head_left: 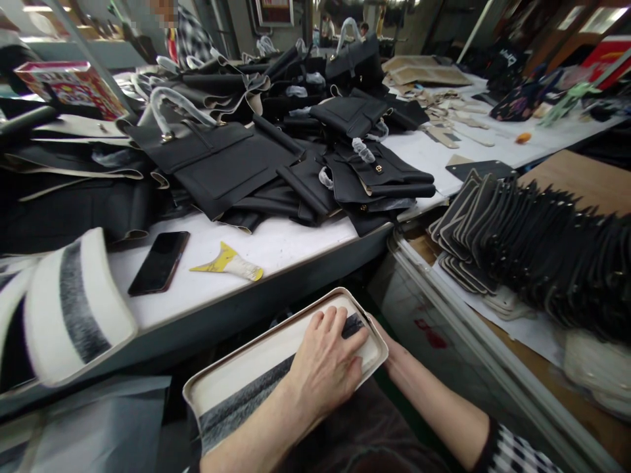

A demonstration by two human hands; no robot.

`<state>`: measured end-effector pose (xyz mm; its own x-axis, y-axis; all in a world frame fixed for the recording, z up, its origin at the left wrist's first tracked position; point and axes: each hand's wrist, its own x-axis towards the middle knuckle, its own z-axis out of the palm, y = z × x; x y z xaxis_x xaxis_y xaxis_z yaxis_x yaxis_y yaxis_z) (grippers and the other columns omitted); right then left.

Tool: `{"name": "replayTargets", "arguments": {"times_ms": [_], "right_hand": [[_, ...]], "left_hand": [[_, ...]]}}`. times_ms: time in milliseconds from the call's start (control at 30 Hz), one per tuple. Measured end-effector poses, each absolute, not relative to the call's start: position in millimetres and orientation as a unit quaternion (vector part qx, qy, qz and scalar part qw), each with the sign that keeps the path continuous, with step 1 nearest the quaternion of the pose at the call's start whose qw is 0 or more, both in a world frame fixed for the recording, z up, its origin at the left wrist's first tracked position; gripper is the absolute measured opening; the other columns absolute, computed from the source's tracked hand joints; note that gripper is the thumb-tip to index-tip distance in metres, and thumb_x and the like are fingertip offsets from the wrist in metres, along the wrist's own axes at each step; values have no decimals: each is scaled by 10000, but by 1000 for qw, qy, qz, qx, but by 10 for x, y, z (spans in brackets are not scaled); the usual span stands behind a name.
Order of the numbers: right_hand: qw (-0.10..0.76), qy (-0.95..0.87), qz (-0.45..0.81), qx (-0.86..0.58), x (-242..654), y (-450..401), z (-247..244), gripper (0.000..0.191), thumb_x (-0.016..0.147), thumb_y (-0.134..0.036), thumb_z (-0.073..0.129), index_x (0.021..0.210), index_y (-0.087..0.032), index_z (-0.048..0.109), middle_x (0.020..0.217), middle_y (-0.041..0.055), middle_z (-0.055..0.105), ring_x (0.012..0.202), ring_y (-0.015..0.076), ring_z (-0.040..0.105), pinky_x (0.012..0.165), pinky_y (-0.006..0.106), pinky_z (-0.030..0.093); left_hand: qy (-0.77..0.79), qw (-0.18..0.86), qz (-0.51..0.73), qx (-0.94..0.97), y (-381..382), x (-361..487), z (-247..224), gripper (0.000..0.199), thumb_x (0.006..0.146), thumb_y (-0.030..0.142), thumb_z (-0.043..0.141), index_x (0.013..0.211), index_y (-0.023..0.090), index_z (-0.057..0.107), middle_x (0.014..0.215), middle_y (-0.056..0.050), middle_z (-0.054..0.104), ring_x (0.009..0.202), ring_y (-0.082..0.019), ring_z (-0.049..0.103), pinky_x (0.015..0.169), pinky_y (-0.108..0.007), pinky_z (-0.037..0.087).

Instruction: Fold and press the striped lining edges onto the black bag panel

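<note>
A long cream piece with a raised rim and a dark grey stripe [246, 387] is tilted above my lap. Across its inner face near the right end lies my left hand [328, 358], fingers bent and pressing on the surface. My right hand [378, 332] is at the outer side of that right end, holding it from behind; most of its fingers are hidden by the piece.
Black bags [211, 164] are heaped on the white table [207, 299]. A phone [160, 263], a yellow tool [227, 261] and a cream striped panel [79, 309] lie along its near edge. Many black flaps [547, 243] stand at right. A person [190, 33] is behind.
</note>
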<state>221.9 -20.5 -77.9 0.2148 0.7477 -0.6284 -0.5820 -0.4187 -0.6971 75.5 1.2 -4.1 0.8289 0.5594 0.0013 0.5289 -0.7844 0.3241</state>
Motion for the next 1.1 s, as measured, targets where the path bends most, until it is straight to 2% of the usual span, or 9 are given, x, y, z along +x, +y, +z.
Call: {"name": "replayTargets", "arguments": {"times_ms": [67,133,233,333,433,533,633,933,1100], "right_hand": [[505,-60,679,-530,2208,-260,-674,508,983,-486,447,886,-67,715,719,95,688,705,205,680,694,328,546],[518,-45,688,-506,2193,-377,-588,548,927,-583,500,982,-86,724,840,126,721,804,246,695,735,344,551],[576,-119,589,-554,2188,-582,-559,511,840,-574,646,1139,-163,696,1106,115,705,1024,274,655,900,372,522],[544,-273,441,-660,2220,-704,-637,502,826,-519,687,1205,-191,672,1241,98,650,1172,281,577,1048,407,427],[500,-377,330,-706,2253,-721,-694,414,882,-488,622,1167,-197,695,1202,92,657,1134,255,590,1039,390,429],[480,-437,258,-716,2247,-690,-664,340,931,-427,563,1130,-194,711,1107,86,662,1021,218,623,906,330,496],[455,-469,215,-726,2213,-660,-605,323,960,-378,519,1115,-172,713,1030,85,650,938,197,629,815,303,507],[480,-464,160,-727,2090,-708,-611,261,942,-270,571,1153,-182,697,1054,65,659,971,176,628,896,282,493],[456,-507,119,-721,2089,-722,-566,249,966,-231,535,1150,-176,694,1051,70,666,964,173,633,886,288,505]], "left_hand": [[296,156,51,941,7,748,-51,462,854,348,571,1290,238,469,1237,-127,481,1166,-316,430,989,-494,388],[299,154,51,940,3,748,-52,448,854,363,570,1265,208,481,1228,-132,487,1165,-319,429,992,-497,387],[288,145,48,945,6,755,-46,345,844,353,575,1153,205,531,1206,-121,498,1134,-314,444,965,-484,405],[273,129,45,952,19,756,-41,324,852,334,556,1142,191,532,1192,-124,505,1102,-310,458,937,-474,423],[250,118,46,960,47,748,-35,311,862,328,541,1139,188,534,1222,-115,498,1095,-308,461,916,-469,436],[226,114,47,966,91,741,-23,268,877,327,518,1106,190,545,1220,-88,509,1061,-296,473,895,-468,448],[210,117,49,969,127,738,-24,255,891,343,501,1080,180,553,1110,-79,547,1006,-289,483,896,-473,451],[222,166,78,958,160,691,-108,332,847,367,591,1100,159,541,1106,-92,552,1059,-290,472,976,-457,434],[202,181,95,958,200,644,-140,337,866,411,601,1100,173,555,1135,-87,552,1081,-285,482,984,-456,439]]}}
